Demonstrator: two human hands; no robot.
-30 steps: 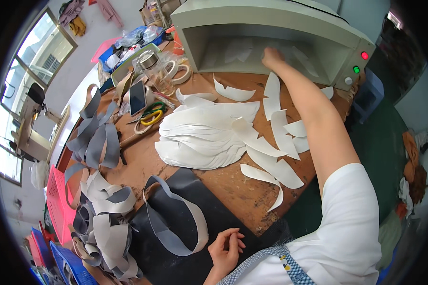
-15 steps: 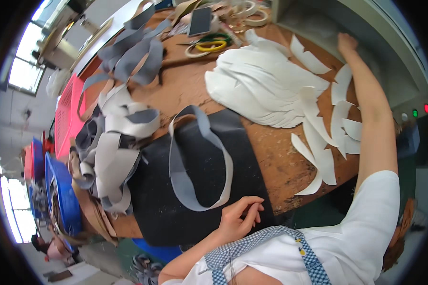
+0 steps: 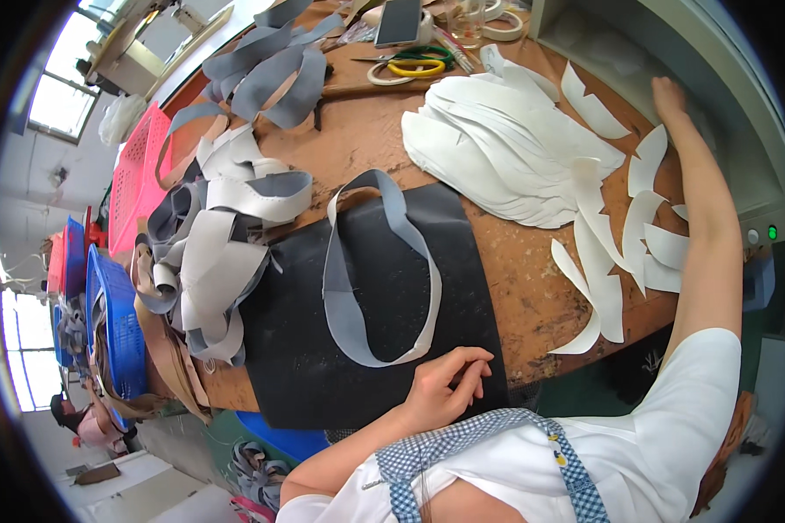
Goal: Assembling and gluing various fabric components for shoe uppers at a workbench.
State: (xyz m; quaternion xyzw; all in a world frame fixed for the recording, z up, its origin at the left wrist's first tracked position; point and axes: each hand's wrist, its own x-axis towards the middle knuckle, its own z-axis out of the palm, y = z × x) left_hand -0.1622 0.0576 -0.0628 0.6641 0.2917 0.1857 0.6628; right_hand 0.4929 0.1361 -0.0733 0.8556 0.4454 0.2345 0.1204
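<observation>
Brown tabletop (image 3: 528, 301), right arm (image 3: 708, 205) outstretched

A scuffed workbench (image 3: 532, 288), scissors (image 3: 417, 73) and cut white pieces (image 3: 506, 148) show a workshop.

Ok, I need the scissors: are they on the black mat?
No, the scissors lie on the brown table, near the phone.

Tabletop (image 3: 532, 305) looks like brown wood, scuffed and rough, pretty beat up tbh. Black mat (image 3: 292, 366) is smooth and matt, kinda rubbery. White cut pieces (image 3: 506, 148) look smooth and matt, like thin leatherette. Grey strap loop (image 3: 344, 314) seems soft, matt too. Pink basket (image 3: 139, 166) is plastic, phone (image 3: 399, 22) has a glossy face, apron (image 3: 462, 424) is checked cloth.
</observation>
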